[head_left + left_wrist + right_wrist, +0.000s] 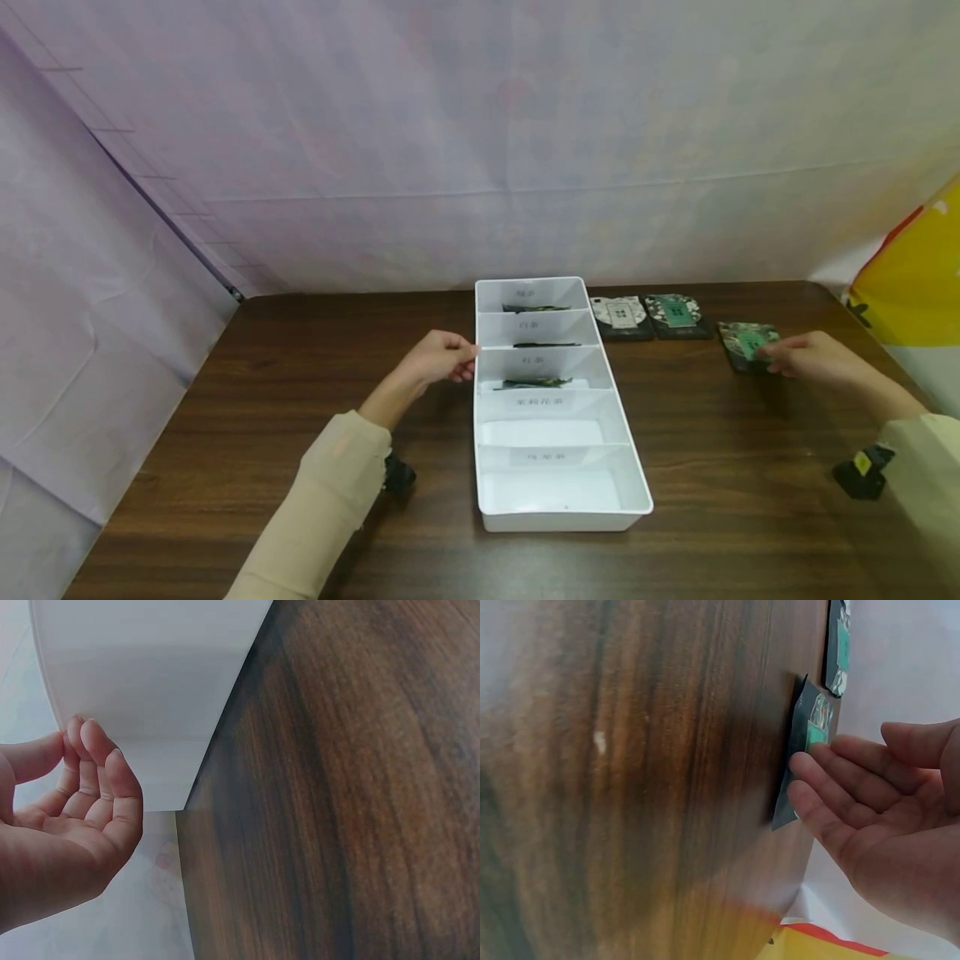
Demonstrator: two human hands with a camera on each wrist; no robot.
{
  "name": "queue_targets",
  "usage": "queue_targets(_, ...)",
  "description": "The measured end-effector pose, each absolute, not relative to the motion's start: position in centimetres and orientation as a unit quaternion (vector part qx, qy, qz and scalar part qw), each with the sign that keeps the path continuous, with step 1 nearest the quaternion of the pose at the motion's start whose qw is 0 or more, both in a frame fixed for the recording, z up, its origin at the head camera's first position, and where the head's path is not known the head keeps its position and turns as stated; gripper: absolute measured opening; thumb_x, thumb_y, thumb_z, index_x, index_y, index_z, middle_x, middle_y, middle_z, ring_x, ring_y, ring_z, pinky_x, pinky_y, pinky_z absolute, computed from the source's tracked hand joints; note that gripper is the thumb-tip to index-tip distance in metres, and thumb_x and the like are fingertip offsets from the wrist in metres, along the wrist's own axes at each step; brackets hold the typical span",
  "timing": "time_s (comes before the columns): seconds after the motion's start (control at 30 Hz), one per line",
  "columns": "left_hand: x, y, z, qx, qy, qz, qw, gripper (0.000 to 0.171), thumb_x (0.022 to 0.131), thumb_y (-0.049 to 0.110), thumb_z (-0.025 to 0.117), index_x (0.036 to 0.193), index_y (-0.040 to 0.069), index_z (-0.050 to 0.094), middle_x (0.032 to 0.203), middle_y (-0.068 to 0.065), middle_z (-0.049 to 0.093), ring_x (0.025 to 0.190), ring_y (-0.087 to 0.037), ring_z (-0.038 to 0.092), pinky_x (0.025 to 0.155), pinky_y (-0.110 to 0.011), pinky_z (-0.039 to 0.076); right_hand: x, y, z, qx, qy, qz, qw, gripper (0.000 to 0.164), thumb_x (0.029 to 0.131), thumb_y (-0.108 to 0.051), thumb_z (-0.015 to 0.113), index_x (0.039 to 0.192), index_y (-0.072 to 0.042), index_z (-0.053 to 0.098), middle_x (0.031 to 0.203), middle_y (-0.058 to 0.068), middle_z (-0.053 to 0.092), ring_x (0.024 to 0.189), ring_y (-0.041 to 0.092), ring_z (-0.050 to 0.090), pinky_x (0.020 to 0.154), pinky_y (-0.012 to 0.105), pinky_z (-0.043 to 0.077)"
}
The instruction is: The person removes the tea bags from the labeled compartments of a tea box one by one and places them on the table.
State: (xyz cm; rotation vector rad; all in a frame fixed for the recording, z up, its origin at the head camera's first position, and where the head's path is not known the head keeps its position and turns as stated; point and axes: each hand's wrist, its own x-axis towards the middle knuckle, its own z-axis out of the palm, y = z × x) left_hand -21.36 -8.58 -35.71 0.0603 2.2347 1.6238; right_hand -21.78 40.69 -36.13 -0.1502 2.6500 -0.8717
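A long white divided tray [566, 521] stands in the middle of the table, with a paper label in each compartment. My left hand [442, 357] pinches its left rim between thumb and fingertips; the left wrist view shows the hand [82, 802] at the tray's outer wall [150, 690]. On the right, my right hand [813, 358] touches a green-and-black tea sachet [742, 343] lying on the table. In the right wrist view the fingers [825, 776] rest against that sachet [799, 750], and the thumb stands apart from it.
Two more tea sachets, one white-patterned [621, 317] and one green [677, 317], lie right of the tray's far end. Dark sachets [534, 383] stand in the three far compartments. Behind the brown wooden table [247, 400] hangs a pale curtain [375, 167].
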Motion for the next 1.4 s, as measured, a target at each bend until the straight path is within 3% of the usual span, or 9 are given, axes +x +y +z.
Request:
queue_targets(0.33, -21.3, -8.5, -35.6, 0.021, 0.793, 0.578, 0.190, 0.021, 0.094, 0.007, 0.050, 0.094, -0.012, 0.058, 0.068, -0.006, 0.055, 0.061, -0.013, 0.054, 0.068, -0.033, 0.050, -23.0, 40.4, -36.3, -0.040, 0.938, -0.306, 0.156, 0.045, 0.099, -0.015, 0.030, 0.121, 0.024, 0.037, 0.113, 0.039, 0.048, 0.097, 0.045, 0.053, 0.075, 0.045, 0.050)
queue_targets(0.5, -21.3, -8.6, -35.7, 0.024, 0.794, 0.577, 0.189, 0.021, 0.094, 0.007, 0.050, 0.094, -0.012, 0.058, 0.069, -0.006, 0.055, 0.060, -0.013, 0.054, 0.066, -0.032, 0.050, -23.6, 40.1, -36.4, -0.026, 0.935, -0.315, 0.159, 0.049, 0.099, -0.019, 0.030, 0.122, 0.024, 0.035, 0.118, 0.040, 0.043, 0.104, 0.048, 0.047, 0.079, 0.048, 0.048)
queue_targets(0.8, -21.3, -8.6, -35.6, 0.022, 0.793, 0.577, 0.193, 0.020, 0.094, 0.007, 0.049, 0.093, -0.011, 0.059, 0.069, -0.006, 0.055, 0.060, -0.012, 0.053, 0.066, -0.030, 0.050, -25.2, 40.1, -36.5, -0.046, 0.947, -0.290, 0.132, 0.046, 0.099, -0.016, 0.030, 0.119, 0.025, 0.038, 0.109, 0.039, 0.050, 0.097, 0.047, 0.053, 0.069, 0.042, 0.051)
queue_targets(1.1, -21.4, -8.6, -35.7, 0.021, 0.793, 0.579, 0.191, 0.020, 0.094, 0.006, 0.049, 0.094, -0.012, 0.058, 0.068, -0.005, 0.054, 0.059, -0.012, 0.053, 0.064, -0.028, 0.049, -26.5, 39.9, -36.7, -0.052, 0.959, -0.251, 0.117, 0.052, 0.099, -0.023, 0.033, 0.115, 0.026, 0.042, 0.102, 0.037, 0.055, 0.096, 0.049, 0.052, 0.080, 0.055, 0.042)
queue_targets(1.4, -21.4, -8.6, -35.7, 0.023, 0.791, 0.582, 0.188, 0.020, 0.094, 0.006, 0.049, 0.093, -0.011, 0.058, 0.067, -0.005, 0.054, 0.058, -0.011, 0.053, 0.063, -0.028, 0.050, -26.8, 39.6, -36.7, -0.060, 0.964, -0.240, 0.099, 0.049, 0.098, -0.020, 0.035, 0.113, 0.027, 0.042, 0.100, 0.036, 0.056, 0.096, 0.049, 0.052, 0.077, 0.052, 0.045)
